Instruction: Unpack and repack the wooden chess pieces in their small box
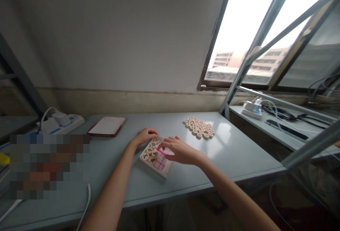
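Note:
A shallow white box [166,173] with a pink-lined bottom lies at an angle near the table's front edge. Round Chinese chess pieces [145,156] with dark characters stand in rows along its left side. My left hand [145,136] is at the box's far left corner, its curved fingers closed on the rim there; the fingertips are partly hidden. Over the box's right side is my right hand [178,149], thumb and forefinger apart and fingertips close to the pieces. I see nothing between them. More Chinese chess pieces [199,127] lie in a flat cluster at the right.
A white, red-edged box lid or tray [107,126] lies behind at the left. A power strip [67,123] with plugs sits beyond it. Metal frame posts [239,71] rise at the right, by a side shelf with cables and a phone [287,129]. A wall bounds the table's back.

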